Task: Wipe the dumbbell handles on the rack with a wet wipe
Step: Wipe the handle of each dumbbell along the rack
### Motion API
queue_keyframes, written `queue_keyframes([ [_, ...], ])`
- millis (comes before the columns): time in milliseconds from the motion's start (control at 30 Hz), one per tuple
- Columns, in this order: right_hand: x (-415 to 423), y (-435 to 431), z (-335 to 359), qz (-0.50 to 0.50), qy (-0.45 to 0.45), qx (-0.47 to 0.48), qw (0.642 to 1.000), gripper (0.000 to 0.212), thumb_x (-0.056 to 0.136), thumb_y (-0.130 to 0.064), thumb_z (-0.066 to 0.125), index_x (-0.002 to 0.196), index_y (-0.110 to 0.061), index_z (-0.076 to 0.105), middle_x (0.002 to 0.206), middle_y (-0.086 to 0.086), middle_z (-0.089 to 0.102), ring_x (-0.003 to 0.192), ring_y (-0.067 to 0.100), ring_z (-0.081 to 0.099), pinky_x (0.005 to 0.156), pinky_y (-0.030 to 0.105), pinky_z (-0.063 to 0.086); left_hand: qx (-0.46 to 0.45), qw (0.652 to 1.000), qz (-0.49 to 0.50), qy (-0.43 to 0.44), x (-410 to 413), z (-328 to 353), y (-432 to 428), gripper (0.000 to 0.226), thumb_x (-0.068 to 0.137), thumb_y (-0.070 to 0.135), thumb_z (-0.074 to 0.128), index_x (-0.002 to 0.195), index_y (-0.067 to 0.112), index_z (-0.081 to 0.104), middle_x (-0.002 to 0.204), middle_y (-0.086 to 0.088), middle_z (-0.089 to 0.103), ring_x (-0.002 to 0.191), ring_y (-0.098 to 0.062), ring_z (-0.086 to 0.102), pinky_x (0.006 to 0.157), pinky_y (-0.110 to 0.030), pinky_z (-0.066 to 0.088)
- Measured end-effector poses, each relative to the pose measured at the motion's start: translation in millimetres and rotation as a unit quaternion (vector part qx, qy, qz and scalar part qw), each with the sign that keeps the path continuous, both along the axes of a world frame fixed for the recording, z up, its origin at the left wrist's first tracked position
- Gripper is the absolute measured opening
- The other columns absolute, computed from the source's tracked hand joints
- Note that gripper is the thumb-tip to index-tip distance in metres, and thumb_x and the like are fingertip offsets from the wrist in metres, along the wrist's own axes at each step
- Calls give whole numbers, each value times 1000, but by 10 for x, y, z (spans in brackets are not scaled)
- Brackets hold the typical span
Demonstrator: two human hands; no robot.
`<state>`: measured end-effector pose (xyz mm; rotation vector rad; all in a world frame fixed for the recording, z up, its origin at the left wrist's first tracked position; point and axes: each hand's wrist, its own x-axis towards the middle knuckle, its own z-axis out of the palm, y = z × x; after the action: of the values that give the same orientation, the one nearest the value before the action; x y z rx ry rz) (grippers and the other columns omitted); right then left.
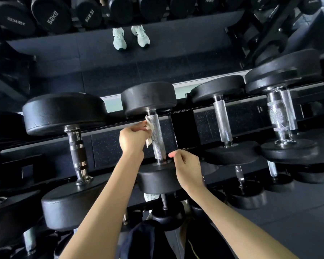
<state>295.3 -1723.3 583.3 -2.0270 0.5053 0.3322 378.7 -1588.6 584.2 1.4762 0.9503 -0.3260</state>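
A black dumbbell with a knurled silver handle [158, 136] lies on the top rack rail [181, 111] in the middle of the view. My left hand [132, 139] pinches a white wet wipe [150, 130] and holds it against the left side of that handle, near its far end. My right hand [186, 165] hovers by the near end of the handle, above the dumbbell's front head [157, 179], with its fingers loosely curled and nothing in them.
More dumbbells sit on the same rail: a big one at left [77, 156], two at right [223, 122] [281, 116]. Lower tiers hold further dumbbells [168, 212]. A mirror behind shows reflected weights and pale shoes [131, 37].
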Motion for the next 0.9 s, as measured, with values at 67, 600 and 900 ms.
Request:
queue_keyframes([
  [67,-1,5,0,-4,-5,0,1000,30,91,-10,43,83,-11,71,49,-19,51,53,-2,48,54,12,32,-82,994,64,24,24,23,-10,13,81,-1,66,80,12,69,90,-4,72,85,-19,67,87,-34,55],
  [600,-6,12,-44,-2,-57,-5,998,29,88,-8,44,73,-5,68,57,-13,56,62,-1,53,55,9,33,-121,988,96,-29,-4,-45,-179,26,80,23,74,102,11,70,87,0,72,72,-12,65,79,-30,56],
  [900,-3,0,7,7,-22,-4,1000,30,91,-5,42,74,-3,68,43,-17,49,49,-2,47,49,12,32,-64,993,97,-2,26,42,-151,24,82,32,71,92,9,69,86,-2,70,79,-13,64,81,-29,55],
])
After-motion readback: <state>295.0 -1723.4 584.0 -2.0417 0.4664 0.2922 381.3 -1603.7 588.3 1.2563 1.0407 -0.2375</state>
